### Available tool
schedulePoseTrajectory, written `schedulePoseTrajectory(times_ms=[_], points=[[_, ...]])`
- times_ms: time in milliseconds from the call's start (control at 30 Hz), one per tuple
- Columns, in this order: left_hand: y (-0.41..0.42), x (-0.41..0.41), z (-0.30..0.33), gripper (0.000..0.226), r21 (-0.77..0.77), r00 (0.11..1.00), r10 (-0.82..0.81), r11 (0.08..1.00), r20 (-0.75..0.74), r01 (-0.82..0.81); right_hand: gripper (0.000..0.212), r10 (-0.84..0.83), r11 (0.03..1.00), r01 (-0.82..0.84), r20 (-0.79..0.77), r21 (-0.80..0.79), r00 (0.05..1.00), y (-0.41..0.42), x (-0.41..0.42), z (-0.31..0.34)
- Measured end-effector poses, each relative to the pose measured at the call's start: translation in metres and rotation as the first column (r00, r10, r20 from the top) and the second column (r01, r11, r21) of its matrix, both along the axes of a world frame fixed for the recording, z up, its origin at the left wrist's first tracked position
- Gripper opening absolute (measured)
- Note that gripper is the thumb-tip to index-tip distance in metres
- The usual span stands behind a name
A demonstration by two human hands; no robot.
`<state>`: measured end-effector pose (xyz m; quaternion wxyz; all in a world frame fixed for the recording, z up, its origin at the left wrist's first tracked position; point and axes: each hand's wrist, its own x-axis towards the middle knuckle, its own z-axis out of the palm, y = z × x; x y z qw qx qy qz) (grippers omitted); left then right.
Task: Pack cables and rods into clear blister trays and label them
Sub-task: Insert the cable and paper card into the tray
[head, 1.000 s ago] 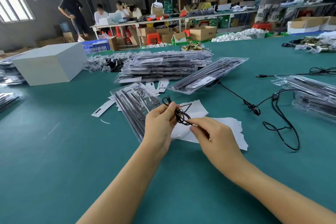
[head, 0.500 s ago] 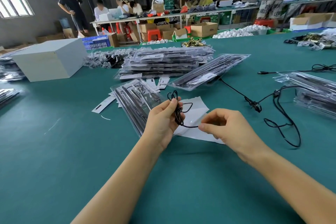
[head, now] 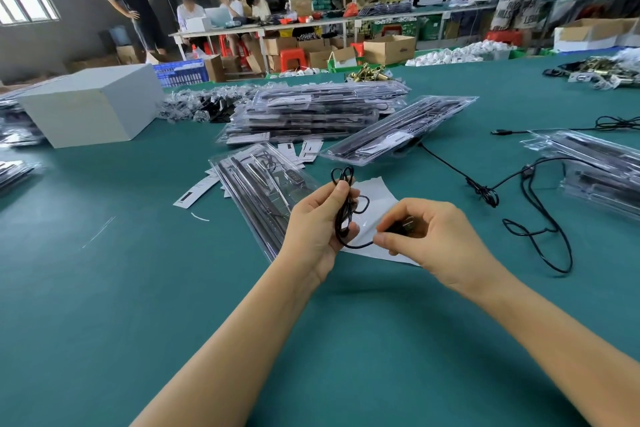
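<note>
My left hand (head: 317,230) grips a coiled black cable (head: 344,208), its loops sticking up above my thumb. My right hand (head: 431,236) pinches the cable's free end and its plug beside the coil. Just behind my left hand lies a clear blister tray (head: 252,184) that holds dark rods and a cable. A white sheet of paper (head: 375,192) lies under both hands. Another loose black cable (head: 533,218) trails over the green table (head: 138,288) to the right.
A pile of filled blister trays (head: 311,113) sits behind, with one more tray (head: 398,130) leaning beside it and others at the right edge (head: 595,170). White labels (head: 194,192) lie left of the open tray. A grey box (head: 90,104) stands far left. People work at tables beyond.
My right hand has drawn the cable's end away from the coil and to the right, then curled round the plug. My left hand keeps its hold on the coil.
</note>
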<state>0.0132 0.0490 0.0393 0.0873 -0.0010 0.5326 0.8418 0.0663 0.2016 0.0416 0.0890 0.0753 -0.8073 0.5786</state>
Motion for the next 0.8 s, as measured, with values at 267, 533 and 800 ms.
schedulePoseTrajectory(times_ms=[267,533,800], points=[[0.005,0.004,-0.005,0.012,-0.185,0.996,-0.073,0.981,-0.045,0.064,0.017,-0.092,0.989,0.084,-0.061,-0.118,0.994,0.006,-0.006,-0.001],[0.008,0.008,-0.009,0.019,-0.273,0.994,-0.107,0.957,-0.038,0.093,0.017,-0.037,0.976,0.024,-0.056,-0.218,0.998,0.009,-0.008,-0.002],[0.01,0.012,-0.006,0.014,-0.313,0.99,-0.132,0.943,-0.053,0.109,0.023,0.007,0.983,-0.021,-0.076,-0.182,0.997,0.007,-0.013,-0.004]])
